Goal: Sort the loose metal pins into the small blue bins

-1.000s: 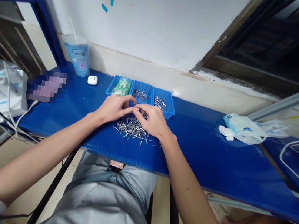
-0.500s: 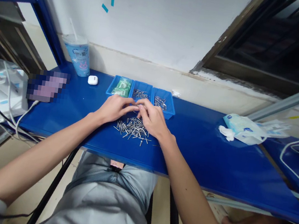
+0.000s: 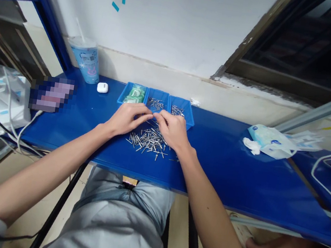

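Your left hand (image 3: 127, 119) and right hand (image 3: 172, 130) meet fingertip to fingertip at centre frame, both narrowed to a pinch. Whether a pin sits between them is too small to tell. The fingertips hover over the far edge of the pins (image 3: 148, 143), a loose pile on the desk (image 3: 225, 162) just below the hands in the frame.

Judged from this pose, fine fingertip work is in hand:
- Pinch with thumb and forefinger only.
- Rest your wrists on the desk for steadiness.
- Lift one pin clear of the pile so its neighbours do not scatter.

Three trays (image 3: 169, 101) stand side by side just above the hands. The left one holds green parts (image 3: 135, 94); the middle and right ones hold pins. A cup (image 3: 85, 60) stands at upper left, well apart.
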Demonstrator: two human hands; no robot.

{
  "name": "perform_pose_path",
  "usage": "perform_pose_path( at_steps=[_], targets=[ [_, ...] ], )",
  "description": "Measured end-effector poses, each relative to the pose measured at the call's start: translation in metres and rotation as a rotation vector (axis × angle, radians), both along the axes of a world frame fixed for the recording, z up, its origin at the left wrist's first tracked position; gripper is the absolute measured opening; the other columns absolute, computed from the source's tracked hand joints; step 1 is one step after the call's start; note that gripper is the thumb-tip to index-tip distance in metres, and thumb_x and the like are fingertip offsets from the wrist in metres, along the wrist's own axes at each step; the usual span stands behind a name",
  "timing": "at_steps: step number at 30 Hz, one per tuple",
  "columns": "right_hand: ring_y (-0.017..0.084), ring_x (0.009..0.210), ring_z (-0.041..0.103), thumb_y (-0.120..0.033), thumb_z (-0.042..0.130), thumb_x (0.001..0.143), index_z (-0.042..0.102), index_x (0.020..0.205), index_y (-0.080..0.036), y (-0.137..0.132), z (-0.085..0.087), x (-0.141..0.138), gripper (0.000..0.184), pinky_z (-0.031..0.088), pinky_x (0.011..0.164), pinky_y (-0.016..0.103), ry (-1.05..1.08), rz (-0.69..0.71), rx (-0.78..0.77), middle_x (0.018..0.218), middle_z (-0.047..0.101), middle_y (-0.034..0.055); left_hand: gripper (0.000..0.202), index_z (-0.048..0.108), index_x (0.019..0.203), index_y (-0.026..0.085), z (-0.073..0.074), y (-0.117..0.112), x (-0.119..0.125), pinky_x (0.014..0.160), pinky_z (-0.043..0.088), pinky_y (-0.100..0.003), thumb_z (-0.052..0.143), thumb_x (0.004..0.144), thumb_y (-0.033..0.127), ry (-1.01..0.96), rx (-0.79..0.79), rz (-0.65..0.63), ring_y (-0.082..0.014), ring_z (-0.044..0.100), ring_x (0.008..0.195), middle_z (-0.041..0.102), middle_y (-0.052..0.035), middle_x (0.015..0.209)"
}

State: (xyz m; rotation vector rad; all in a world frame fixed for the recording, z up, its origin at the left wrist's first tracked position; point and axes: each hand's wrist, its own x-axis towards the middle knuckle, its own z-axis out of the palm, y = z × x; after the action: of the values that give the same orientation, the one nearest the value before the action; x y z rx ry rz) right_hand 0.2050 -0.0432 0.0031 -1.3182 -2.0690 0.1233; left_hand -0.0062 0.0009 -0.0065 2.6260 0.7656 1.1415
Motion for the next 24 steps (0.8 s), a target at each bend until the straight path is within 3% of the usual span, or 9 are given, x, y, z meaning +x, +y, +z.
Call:
perform_pose_path(
  at_steps=[3, 5, 7, 10, 24],
  targets=[
    [0.018, 0.066, 0.063, -0.044, 0.043, 0.108, 0.068, 0.091, -0.023, -0.0010, 0.0007, -0.0005, 0.037, 0.041, 0.069, 0.030, 0.020, 0.029, -0.009, 0.070, 0.068, 0.0019, 0.038, 0.077, 0.100, 0.017, 0.0017, -0.0012, 0.0006, 0.075, 0.050, -0.029, 0.050, 0.107, 0.043, -0.016, -0.009, 0.023, -0.0155, 0.066, 0.075, 0.075, -0.0062, 0.088],
    [0.019, 0.076, 0.067, -0.041, 0.047, 0.107, 0.066, 0.110, -0.023, -0.0017, 0.0008, -0.0008, 0.027, 0.044, 0.075, 0.031, 0.069, 0.072, -0.001, 0.085, 0.074, 0.0034, 0.038, 0.076, 0.098, 0.017, 0.0024, -0.0013, 0.0009, 0.072, 0.049, -0.028, 0.050, 0.107, 0.043, -0.018, -0.020, 0.043, -0.0148, 0.064, 0.072, 0.075, -0.0057, 0.087],
    [0.020, 0.084, 0.068, -0.036, 0.049, 0.105, 0.063, 0.117, -0.023, -0.0015, 0.0001, -0.0010, 0.023, 0.046, 0.079, 0.032, 0.090, 0.099, 0.025, 0.101, 0.075, 0.0060, 0.037, 0.076, 0.097, 0.017, 0.0028, -0.0014, 0.0011, 0.070, 0.048, -0.027, 0.051, 0.106, 0.043, -0.029, -0.028, 0.063, -0.0141, 0.063, 0.070, 0.075, -0.0051, 0.087],
    [0.020, 0.089, 0.068, -0.030, 0.046, 0.105, 0.061, 0.111, -0.022, 0.0007, -0.0020, -0.0004, 0.018, 0.046, 0.081, 0.033, 0.079, 0.111, 0.055, 0.108, 0.074, 0.0078, 0.035, 0.075, 0.098, 0.016, 0.0029, -0.0016, 0.0016, 0.070, 0.048, -0.027, 0.052, 0.106, 0.041, -0.041, -0.031, 0.066, -0.0133, 0.062, 0.068, 0.075, -0.0047, 0.088],
    [0.022, 0.091, 0.064, -0.028, 0.045, 0.106, 0.063, 0.097, -0.024, 0.0024, 0.0005, 0.0014, 0.020, 0.046, 0.082, 0.035, 0.138, -0.030, 0.156, 0.100, 0.070, 0.0071, 0.034, 0.074, 0.097, 0.017, 0.0042, -0.0010, 0.0003, 0.072, 0.048, -0.028, 0.053, 0.106, 0.042, -0.073, -0.041, 0.111, -0.0136, 0.061, 0.067, 0.075, -0.0042, 0.086]
  ],
)
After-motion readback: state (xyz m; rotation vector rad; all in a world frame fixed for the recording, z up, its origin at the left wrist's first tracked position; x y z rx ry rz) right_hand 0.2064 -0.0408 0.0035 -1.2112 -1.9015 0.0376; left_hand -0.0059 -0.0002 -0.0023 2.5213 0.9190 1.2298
